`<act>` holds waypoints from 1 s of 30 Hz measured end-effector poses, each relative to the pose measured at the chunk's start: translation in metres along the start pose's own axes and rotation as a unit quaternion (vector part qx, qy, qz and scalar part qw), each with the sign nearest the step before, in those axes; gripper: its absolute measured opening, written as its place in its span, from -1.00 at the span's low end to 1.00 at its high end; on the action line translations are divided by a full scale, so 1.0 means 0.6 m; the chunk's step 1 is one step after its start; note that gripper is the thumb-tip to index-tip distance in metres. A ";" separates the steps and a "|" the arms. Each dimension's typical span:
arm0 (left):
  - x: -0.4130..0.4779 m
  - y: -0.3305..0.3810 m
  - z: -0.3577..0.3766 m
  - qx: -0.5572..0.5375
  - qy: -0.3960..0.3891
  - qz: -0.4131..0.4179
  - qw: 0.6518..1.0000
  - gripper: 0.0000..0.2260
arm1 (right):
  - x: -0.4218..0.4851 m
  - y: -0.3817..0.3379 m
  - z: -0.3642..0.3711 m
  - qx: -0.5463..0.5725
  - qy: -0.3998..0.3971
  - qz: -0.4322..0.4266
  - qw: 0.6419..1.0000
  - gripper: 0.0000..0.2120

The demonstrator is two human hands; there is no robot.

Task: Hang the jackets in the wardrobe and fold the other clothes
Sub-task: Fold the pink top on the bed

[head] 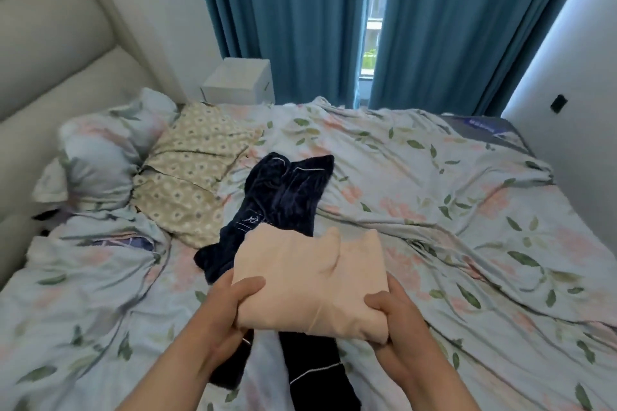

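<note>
A folded peach garment (310, 277) is held up over the bed in both my hands. My left hand (230, 307) grips its near left corner, thumb on top. My right hand (397, 314) grips its near right corner. Under it, a dark navy velvet garment with white piping (287, 190) lies crumpled and unfolded on the floral bedsheet (434, 197), stretching from the middle of the bed toward me. Part of the navy garment is hidden by the peach one and my hands.
A floral pillow (100, 153) and a beige patterned pillow (190, 170) lie at the left by the padded headboard (50, 53). A white bedside box (238, 80) stands behind the bed. Teal curtains (293, 17) cover the window. A white wall (574, 53) lies to the right.
</note>
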State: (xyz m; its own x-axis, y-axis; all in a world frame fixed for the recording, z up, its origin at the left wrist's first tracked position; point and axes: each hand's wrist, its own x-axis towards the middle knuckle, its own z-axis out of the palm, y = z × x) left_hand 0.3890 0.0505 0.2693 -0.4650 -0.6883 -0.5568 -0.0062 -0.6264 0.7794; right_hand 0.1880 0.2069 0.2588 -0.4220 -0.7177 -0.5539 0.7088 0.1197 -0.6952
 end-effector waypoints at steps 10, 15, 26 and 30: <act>-0.268 0.142 -0.080 -0.140 0.174 0.197 0.955 -0.50 | -0.128 -0.133 0.279 -0.153 -0.244 -0.048 0.957 -0.37; -0.393 0.186 -0.190 -0.175 0.222 0.285 0.916 -0.43 | -0.168 -0.090 0.444 -0.193 -0.322 -0.053 0.925 -0.30; -0.636 0.218 -0.421 -0.180 0.387 0.444 0.788 -0.21 | -0.299 0.122 0.741 -0.222 -0.488 -0.074 0.841 -0.34; -0.718 0.232 -0.476 -0.177 0.440 0.513 0.716 -0.30 | -0.353 0.177 0.832 -0.227 -0.548 -0.074 0.802 -0.31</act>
State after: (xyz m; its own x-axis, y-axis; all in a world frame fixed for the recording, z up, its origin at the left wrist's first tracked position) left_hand 0.8412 0.1553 0.5356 0.6732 -0.7199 0.1693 0.2363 0.4263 0.8732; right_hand 0.6349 0.0291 0.5308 0.4430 -0.8894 0.1128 0.3131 0.0356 -0.9490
